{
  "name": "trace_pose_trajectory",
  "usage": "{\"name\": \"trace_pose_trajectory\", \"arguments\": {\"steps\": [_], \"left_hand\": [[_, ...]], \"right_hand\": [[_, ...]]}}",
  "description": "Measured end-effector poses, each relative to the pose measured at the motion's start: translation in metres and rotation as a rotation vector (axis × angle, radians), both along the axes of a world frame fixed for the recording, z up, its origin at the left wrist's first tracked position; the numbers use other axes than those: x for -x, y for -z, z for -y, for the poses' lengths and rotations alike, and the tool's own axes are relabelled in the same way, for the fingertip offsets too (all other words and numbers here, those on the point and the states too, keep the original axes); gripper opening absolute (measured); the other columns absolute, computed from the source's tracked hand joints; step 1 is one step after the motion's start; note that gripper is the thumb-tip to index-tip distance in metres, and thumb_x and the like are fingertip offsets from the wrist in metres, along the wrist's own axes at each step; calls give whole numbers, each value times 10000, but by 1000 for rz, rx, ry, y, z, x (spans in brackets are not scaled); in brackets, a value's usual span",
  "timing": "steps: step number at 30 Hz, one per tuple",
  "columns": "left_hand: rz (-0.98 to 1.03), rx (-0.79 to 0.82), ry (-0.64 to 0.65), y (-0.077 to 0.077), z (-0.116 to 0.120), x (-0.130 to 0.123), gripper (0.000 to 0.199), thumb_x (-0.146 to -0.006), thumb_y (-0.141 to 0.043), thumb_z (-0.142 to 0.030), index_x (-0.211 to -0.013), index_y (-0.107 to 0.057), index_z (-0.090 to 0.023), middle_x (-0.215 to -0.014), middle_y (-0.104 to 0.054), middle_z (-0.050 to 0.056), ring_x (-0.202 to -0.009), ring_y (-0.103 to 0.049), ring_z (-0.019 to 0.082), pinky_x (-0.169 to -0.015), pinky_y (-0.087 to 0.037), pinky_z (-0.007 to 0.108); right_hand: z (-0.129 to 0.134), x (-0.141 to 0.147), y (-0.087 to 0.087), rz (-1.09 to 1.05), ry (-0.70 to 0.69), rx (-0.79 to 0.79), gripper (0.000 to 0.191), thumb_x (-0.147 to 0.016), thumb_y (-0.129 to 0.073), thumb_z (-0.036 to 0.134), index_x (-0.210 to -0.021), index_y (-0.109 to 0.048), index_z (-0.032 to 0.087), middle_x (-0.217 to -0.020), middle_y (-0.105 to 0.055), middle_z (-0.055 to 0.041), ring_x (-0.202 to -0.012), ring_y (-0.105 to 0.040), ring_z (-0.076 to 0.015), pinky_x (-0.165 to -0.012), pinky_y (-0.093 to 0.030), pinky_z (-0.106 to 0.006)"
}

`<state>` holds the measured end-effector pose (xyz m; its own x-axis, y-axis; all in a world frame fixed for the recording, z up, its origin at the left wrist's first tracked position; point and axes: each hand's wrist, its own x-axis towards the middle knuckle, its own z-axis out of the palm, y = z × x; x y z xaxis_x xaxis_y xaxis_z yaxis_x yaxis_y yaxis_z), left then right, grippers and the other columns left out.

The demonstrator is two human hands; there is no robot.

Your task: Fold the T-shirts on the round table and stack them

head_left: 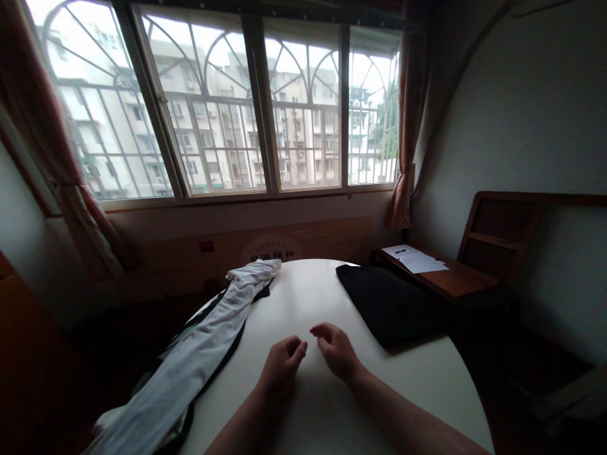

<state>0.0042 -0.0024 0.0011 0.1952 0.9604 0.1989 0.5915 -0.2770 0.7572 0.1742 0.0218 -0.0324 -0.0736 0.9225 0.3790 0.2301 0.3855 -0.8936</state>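
Both hands hover over or rest on the middle of a round white table (303, 284); I cannot tell if they touch it. My left hand (283, 361) is loosely curled, its thumb against the bent fingers, and nothing shows in it. Close beside it, my right hand (337, 349) has its fingers slightly bent and the thumb a little apart, holding nothing. To the left lies a long light-grey garment (190, 354) on top of dark cloth, reaching over the table's edge. A folded black cloth (393, 306) lies flat on the right side, nearer my right hand.
Beyond the table's right edge is a low brown wooden table (455, 278) with white papers (417, 259) and a small dark item on them. A wooden frame (493, 234) leans by the right wall. Barred windows (303, 120) with tied curtains (404, 126) fill the back.
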Motion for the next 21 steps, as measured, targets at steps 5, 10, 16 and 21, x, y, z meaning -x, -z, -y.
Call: {"name": "trace_pose_trajectory", "arguments": {"steps": [5,10,16,21], "left_hand": [[-73,-73,-37,-3,1,2,378,-850,-421,-495,-615,-510,-213,-590,-502,-10,-614,-492,162,-611,-347,278],[-272,-231,-302,-25,2,22,341,-922,-407,-398,-709,-590,-203,-720,-639,31,-690,-588,181,-672,-397,291],[-593,-276,-755,-59,2,89,350,-917,-485,-317,-1165,-680,-164,-1198,-694,136,-1120,-602,316,-939,-443,412],[-674,23,-1004,-63,6,137,424,-929,-460,-394,-1214,-641,-137,-1337,-597,196,-1230,-504,388,-985,-383,569]], "right_hand": [[0,0,2,-55,-24,9,327,-746,-491,148,-968,-731,170,-981,-750,-78,-953,-705,-215,-899,-540,-335],[0,0,2,-112,-31,36,324,-747,-498,198,-974,-726,162,-982,-755,-90,-966,-706,-233,-914,-543,-365],[-2,0,6,-154,-23,46,306,-744,-522,232,-960,-729,168,-975,-757,-85,-962,-709,-238,-922,-544,-371],[-2,-1,7,-156,-39,56,290,-747,-530,237,-951,-725,174,-969,-754,-90,-962,-707,-251,-923,-545,-393]]}}
